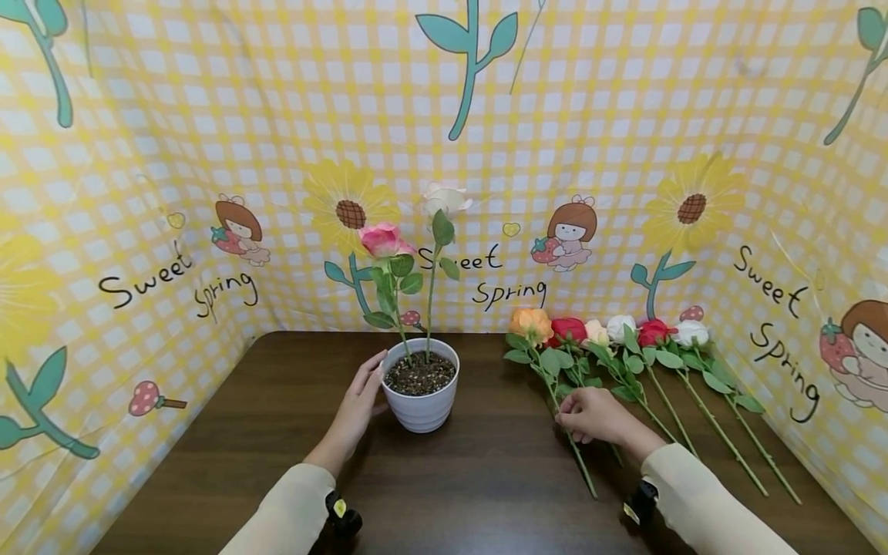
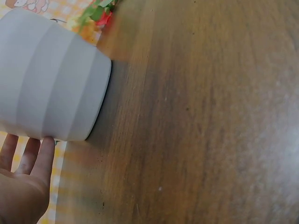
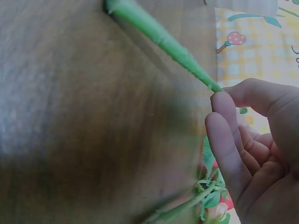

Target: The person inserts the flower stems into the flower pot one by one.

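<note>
Yellow-checked cloth [image 1: 603, 116] behind a dark wooden table [image 1: 479, 478]. White pot [image 1: 422, 408] upright, slightly left of centre; pink rose [image 1: 385, 240] and white rose [image 1: 445, 199] standing in its soil [image 1: 419, 378]. Left hand [image 1: 357, 405]: fingers extended, touching pot's left side. Right hand [image 1: 597, 416]: thumb and fingertips pinch the stem of the orange rose [image 1: 532, 325], leftmost of several roses lying at right, blooms toward far edge.
</note>
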The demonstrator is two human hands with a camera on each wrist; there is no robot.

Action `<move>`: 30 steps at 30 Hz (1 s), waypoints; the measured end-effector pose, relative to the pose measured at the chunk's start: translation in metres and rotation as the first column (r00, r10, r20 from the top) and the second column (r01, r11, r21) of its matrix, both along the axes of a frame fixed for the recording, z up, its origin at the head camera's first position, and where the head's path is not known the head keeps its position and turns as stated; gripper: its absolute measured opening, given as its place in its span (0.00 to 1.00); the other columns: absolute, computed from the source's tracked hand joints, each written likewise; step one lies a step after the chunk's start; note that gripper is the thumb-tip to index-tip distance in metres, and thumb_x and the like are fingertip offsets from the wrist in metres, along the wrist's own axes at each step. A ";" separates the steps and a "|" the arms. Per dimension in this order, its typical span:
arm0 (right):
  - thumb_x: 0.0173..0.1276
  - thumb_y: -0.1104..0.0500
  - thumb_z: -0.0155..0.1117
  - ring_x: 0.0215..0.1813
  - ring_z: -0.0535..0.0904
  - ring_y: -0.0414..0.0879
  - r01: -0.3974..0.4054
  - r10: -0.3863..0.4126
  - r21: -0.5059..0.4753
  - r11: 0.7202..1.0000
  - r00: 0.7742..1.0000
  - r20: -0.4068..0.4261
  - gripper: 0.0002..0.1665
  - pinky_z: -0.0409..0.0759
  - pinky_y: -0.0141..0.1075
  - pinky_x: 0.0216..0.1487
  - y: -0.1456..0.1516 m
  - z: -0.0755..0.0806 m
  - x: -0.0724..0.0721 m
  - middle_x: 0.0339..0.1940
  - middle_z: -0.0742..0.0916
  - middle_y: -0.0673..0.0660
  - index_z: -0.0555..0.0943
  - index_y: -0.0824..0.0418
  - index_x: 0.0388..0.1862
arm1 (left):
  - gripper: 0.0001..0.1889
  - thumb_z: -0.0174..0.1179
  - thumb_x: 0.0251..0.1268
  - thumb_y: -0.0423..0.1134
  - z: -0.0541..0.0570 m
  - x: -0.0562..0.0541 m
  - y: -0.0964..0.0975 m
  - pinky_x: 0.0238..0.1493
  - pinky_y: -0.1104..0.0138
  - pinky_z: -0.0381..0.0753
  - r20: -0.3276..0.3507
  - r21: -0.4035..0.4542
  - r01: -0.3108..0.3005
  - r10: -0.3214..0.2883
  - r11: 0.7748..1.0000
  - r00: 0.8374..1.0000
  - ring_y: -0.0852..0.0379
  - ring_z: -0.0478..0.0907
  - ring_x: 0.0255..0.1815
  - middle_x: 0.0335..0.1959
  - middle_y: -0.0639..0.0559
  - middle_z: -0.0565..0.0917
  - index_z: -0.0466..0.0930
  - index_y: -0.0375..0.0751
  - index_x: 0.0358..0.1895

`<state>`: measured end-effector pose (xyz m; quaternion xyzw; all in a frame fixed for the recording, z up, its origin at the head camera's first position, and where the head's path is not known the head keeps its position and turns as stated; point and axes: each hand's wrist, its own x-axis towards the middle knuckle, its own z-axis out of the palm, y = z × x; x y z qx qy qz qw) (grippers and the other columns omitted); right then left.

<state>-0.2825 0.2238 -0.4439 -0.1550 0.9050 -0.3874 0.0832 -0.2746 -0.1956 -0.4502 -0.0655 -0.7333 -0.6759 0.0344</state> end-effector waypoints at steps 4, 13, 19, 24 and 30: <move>0.69 0.60 0.69 0.23 0.83 0.47 0.014 -0.014 -0.023 1.000 1.000 -0.016 0.07 0.84 0.39 0.24 -0.001 0.009 0.000 0.23 0.84 0.53 0.81 0.64 0.36 | 0.28 0.41 0.82 0.56 0.001 0.000 0.000 0.64 0.37 0.66 0.000 -0.003 0.001 -0.001 1.000 1.000 0.44 0.56 0.74 0.77 0.42 0.59 0.58 0.52 0.78; 0.70 0.59 0.68 0.25 0.84 0.48 0.050 -0.052 -0.067 0.997 0.998 -0.023 0.09 0.85 0.43 0.27 -0.004 0.025 -0.002 0.24 0.84 0.55 0.80 0.64 0.38 | 0.27 0.41 0.83 0.55 0.000 0.001 0.001 0.62 0.37 0.68 -0.009 -0.012 -0.009 0.009 1.000 1.000 0.42 0.58 0.73 0.76 0.40 0.60 0.58 0.51 0.78; 0.70 0.59 0.68 0.27 0.85 0.54 0.036 -0.042 -0.102 0.994 0.997 -0.064 0.10 0.85 0.49 0.29 -0.006 0.033 -0.004 0.25 0.83 0.56 0.78 0.64 0.40 | 0.27 0.41 0.82 0.56 -0.001 0.000 0.001 0.62 0.37 0.69 -0.004 -0.009 -0.014 0.014 1.000 1.000 0.43 0.59 0.72 0.75 0.41 0.60 0.58 0.52 0.77; 0.70 0.58 0.69 0.30 0.86 0.57 0.021 -0.037 -0.108 0.994 0.988 -0.151 0.10 0.85 0.47 0.29 -0.011 0.043 -0.005 0.27 0.84 0.54 0.78 0.62 0.41 | 0.28 0.41 0.82 0.56 -0.001 -0.001 0.000 0.63 0.37 0.68 -0.010 -0.004 -0.002 0.002 1.000 1.000 0.43 0.59 0.73 0.76 0.42 0.60 0.57 0.52 0.78; 0.70 0.57 0.69 0.29 0.85 0.47 -0.022 -0.010 -0.106 0.994 0.957 -0.290 0.10 0.83 0.44 0.27 -0.020 0.059 -0.006 0.29 0.85 0.51 0.78 0.61 0.41 | 0.27 0.41 0.83 0.55 -0.002 0.000 0.000 0.62 0.37 0.69 -0.013 -0.006 -0.005 0.005 1.000 1.000 0.43 0.60 0.72 0.75 0.42 0.60 0.58 0.52 0.78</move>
